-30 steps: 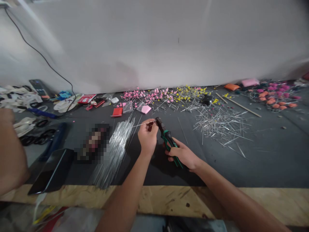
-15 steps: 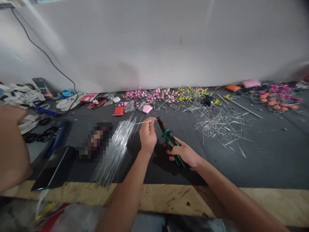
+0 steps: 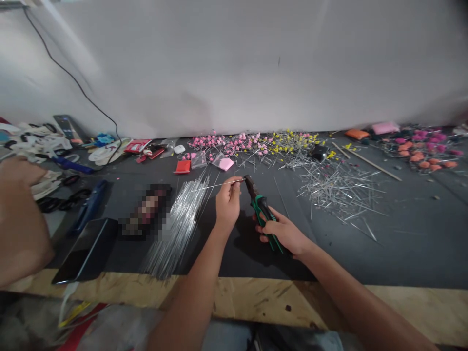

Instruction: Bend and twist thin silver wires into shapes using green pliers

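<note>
My left hand point(image 3: 228, 202) is closed in a pinch on a thin metal wire point(image 3: 210, 186), whose free length points left above the wire bundle. Wrapped in my right hand point(image 3: 283, 231) are green-and-black pliers point(image 3: 263, 208), tilted with the jaws up and to the left. The jaws meet the wire's right end just beside my left fingertips; whether they bite on it is too small to tell. A long bundle of straight silvery wires point(image 3: 181, 224) lies left of my left hand. To the right spreads a loose heap of short wires point(image 3: 338, 192).
Pink-tipped wires point(image 3: 230, 144) and yellow-tipped wires point(image 3: 292, 141) lie along the wall. Orange and purple pompom stems point(image 3: 420, 151) are at far right, past a wooden stick point(image 3: 373, 163). On the left are a dark phone point(image 3: 86, 251), a blue tool point(image 3: 87, 207) and another person's arm point(image 3: 22, 224).
Both hands, the wire and the pliers keep almost the same pose. The whole view has shifted slightly, so everything appears a little further right.
</note>
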A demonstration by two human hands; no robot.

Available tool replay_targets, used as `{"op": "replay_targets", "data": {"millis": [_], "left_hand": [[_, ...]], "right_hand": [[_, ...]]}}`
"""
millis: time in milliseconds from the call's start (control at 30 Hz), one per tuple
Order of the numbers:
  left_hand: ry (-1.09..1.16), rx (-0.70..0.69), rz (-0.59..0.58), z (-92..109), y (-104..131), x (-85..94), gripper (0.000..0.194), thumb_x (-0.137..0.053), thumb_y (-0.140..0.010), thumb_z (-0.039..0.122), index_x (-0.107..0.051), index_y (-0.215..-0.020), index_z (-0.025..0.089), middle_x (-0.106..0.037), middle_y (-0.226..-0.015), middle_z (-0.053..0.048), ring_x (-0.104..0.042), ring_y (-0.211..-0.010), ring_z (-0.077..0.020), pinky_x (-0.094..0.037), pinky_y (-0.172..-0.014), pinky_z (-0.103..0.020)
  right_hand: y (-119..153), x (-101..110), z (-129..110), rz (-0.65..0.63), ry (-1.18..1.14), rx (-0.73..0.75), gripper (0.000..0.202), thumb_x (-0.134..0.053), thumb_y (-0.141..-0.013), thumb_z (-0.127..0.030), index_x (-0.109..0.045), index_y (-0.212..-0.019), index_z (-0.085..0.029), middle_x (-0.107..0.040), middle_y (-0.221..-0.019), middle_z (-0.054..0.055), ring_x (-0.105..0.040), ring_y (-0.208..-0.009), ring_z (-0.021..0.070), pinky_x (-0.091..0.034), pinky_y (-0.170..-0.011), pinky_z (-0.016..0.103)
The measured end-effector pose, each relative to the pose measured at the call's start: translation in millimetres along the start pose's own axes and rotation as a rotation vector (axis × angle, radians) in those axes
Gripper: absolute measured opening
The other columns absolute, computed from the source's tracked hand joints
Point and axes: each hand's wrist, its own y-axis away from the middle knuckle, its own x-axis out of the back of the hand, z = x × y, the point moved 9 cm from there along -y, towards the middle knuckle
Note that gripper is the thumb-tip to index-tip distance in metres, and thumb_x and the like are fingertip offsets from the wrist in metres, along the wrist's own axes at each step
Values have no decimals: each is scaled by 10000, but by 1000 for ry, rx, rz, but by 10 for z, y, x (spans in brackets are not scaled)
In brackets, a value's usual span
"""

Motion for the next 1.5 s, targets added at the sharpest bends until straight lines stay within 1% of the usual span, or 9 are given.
{"op": "replay_targets", "data": {"millis": [133,267,367,533,733,967,1267,1400,1500], "left_hand": [[112,67,7,9,5,-19,241,-510,-816,365,-611,-949,192,-636,-966,-55,-586,-684,-116,-477,-649,-255],[119,91,36,14,-18,12,225,-510,-814,363,-624,-907,192,-636,-931,-43,-571,-658,-104,-463,-631,-239],[102,97,21,7,-25,0,210,-512,-815,347,-627,-904,195,-638,-928,-38,-574,-646,-102,-455,-624,-236],[124,91,-36,-42,-31,-51,206,-499,-824,330,-623,-923,198,-632,-968,-53,-585,-678,-116,-465,-674,-266],[418,160,-51,-111,-17,-120,158,-510,-819,334,-562,-893,204,-541,-1174,-66,-538,-1013,-161,-471,-737,-270],[695,367,-193,-106,86,-333,156,-414,-871,370,-486,-865,231,-464,-1289,-24,-519,-1025,-128,-460,-785,-276],[738,468,-254,-184,95,-285,181,-457,-838,399,-483,-781,229,-542,-1134,-36,-542,-1010,-171,-483,-772,-323],[749,497,-248,-207,107,-329,186,-447,-833,418,-488,-791,242,-574,-1019,-23,-560,-951,-160,-475,-752,-315],[779,533,-164,-271,113,-326,172,-473,-820,414,-508,-849,248,-587,-956,-23,-561,-919,-152,-463,-738,-301]], "right_hand": [[11,14,-4,16,15,22,157,-561,-627,-146,-503,-760,-208,-507,-857,-10,-456,-595,75,-334,-497,220],[17,-11,-26,-9,4,0,158,-562,-604,-136,-504,-738,-195,-533,-898,12,-490,-634,99,-368,-515,236],[16,-17,-37,-19,-27,-6,156,-556,-596,-132,-501,-729,-191,-534,-935,26,-498,-663,114,-382,-524,248],[10,25,5,8,-54,-45,190,-570,-563,-126,-487,-719,-197,-506,-881,7,-459,-635,98,-341,-490,224],[38,-39,15,-101,-162,-102,217,-549,-544,-87,-460,-712,-193,-493,-853,-3,-448,-622,91,-302,-476,217],[68,-99,36,-174,-237,-135,240,-513,-530,-56,-439,-712,-195,-504,-879,3,-460,-627,96,-300,-477,224],[80,-146,99,-242,-212,-168,251,-514,-519,-42,-431,-702,-192,-502,-894,5,-444,-630,91,-302,-484,220],[51,-108,98,-180,-194,-145,233,-518,-514,-54,-439,-687,-189,-494,-878,-1,-441,-628,89,-307,-488,222],[31,-71,55,-106,-174,-86,211,-536,-536,-73,-459,-694,-190,-489,-890,0,-441,-632,90,-308,-490,226]]}}
